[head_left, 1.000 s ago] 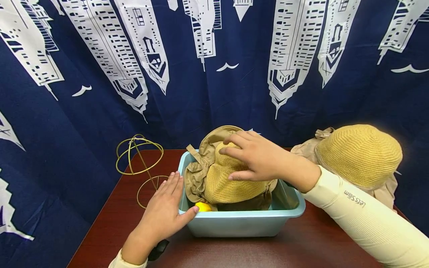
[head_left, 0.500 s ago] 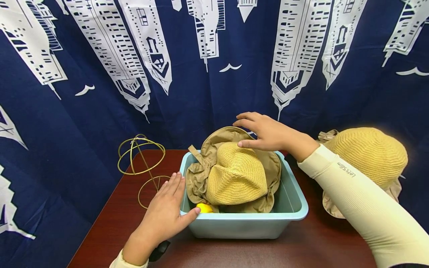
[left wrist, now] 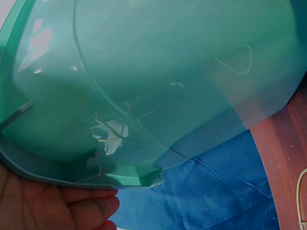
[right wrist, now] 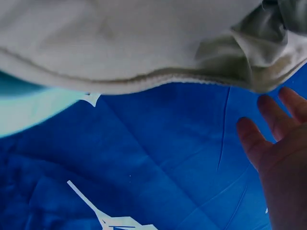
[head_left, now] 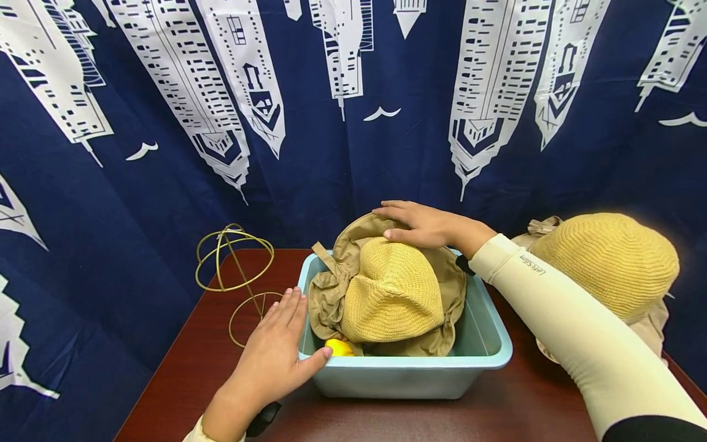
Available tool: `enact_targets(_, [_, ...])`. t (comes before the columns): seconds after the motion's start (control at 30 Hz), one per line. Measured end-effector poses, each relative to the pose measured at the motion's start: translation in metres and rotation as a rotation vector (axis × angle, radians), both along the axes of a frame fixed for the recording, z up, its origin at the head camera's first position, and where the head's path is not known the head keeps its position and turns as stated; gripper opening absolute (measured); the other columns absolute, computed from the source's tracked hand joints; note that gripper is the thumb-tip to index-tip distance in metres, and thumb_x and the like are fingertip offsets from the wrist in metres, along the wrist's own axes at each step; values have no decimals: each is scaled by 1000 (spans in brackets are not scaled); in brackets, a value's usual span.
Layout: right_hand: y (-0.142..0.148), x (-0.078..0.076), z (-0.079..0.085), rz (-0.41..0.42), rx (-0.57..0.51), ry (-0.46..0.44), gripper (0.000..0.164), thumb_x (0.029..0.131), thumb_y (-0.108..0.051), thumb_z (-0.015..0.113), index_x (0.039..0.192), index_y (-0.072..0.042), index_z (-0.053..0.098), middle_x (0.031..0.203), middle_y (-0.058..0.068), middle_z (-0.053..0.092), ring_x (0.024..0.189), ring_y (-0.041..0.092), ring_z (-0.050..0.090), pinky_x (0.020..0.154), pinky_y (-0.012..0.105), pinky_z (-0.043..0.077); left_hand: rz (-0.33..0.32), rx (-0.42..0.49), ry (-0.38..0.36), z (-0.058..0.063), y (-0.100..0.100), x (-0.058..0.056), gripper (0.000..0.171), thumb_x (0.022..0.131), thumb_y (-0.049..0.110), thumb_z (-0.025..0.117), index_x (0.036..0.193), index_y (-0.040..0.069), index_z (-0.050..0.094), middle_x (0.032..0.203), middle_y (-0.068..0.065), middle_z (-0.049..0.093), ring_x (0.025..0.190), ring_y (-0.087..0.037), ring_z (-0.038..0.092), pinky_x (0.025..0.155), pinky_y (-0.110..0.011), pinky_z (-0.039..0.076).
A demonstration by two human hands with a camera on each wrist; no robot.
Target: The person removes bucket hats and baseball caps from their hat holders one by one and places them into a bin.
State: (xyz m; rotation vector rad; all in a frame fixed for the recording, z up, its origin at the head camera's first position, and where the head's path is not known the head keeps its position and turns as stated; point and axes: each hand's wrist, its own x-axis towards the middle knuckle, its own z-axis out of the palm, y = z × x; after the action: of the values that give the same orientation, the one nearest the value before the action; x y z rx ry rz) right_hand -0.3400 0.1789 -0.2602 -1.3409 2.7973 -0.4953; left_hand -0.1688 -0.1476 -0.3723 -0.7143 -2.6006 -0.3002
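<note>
A straw-yellow knit sun hat (head_left: 393,288) with a wide tan cloth brim lies in a light blue plastic basin (head_left: 411,363). My left hand (head_left: 273,350) rests on the basin's left rim, fingers straight and thumb along the front corner. From below, the left wrist view shows its fingers (left wrist: 91,211) right at the rim. My right hand (head_left: 422,226) reaches over the far side of the hat, fingers extended above the back brim. In the right wrist view its fingers (right wrist: 276,117) are spread beside the brim's edge (right wrist: 158,81). A bright yellow object (head_left: 339,348) peeks out under the hat.
A gold wire stand (head_left: 234,285) with hoops stands left of the basin on the dark red table (head_left: 182,368). A second yellow hat (head_left: 607,264) with a tan brim sits at the right, partly behind my right sleeve. A navy printed curtain (head_left: 409,159) hangs behind.
My right hand has lifted off the front of the crown, moved back, and come down over the far brim. My left hand stays on the rim. The view has shifted slightly.
</note>
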Motion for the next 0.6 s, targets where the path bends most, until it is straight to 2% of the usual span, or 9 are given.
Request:
enact_targets(0.13, [-1, 4, -3, 30, -3, 17, 65, 103, -47, 43, 152, -6, 37, 154, 19, 36, 143, 35, 29, 115, 53, 24, 2, -9, -1, 0, 1, 0, 92, 86, 63, 61, 141, -10, 48, 150, -24, 42, 142, -34, 35, 113, -51, 31])
enact_targets(0.27, [0, 13, -2, 77, -14, 75, 65, 101, -49, 44, 151, -7, 41, 149, 16, 41, 138, 33, 36, 112, 52, 30, 2, -14, 5, 0, 1, 1, 92, 86, 62, 62, 141, -10, 48, 149, -25, 43, 142, -34, 36, 113, -51, 32])
enact_targets(0.5, [-1, 37, 0, 152, -11, 157, 72, 96, -57, 50, 151, -12, 42, 150, 15, 39, 136, 32, 39, 110, 53, 33, 10, -15, 2, 0, 1, 2, 90, 87, 61, 60, 141, -10, 48, 149, -25, 43, 142, -35, 36, 113, -51, 32])
enact_targets(0.6, [-3, 47, -2, 166, 7, 186, 73, 93, -57, 55, 151, -14, 42, 153, 17, 36, 138, 34, 37, 109, 56, 33, 11, -12, 2, 1, 1, 1, 91, 87, 61, 61, 141, -10, 48, 149, -25, 43, 142, -35, 35, 113, -50, 32])
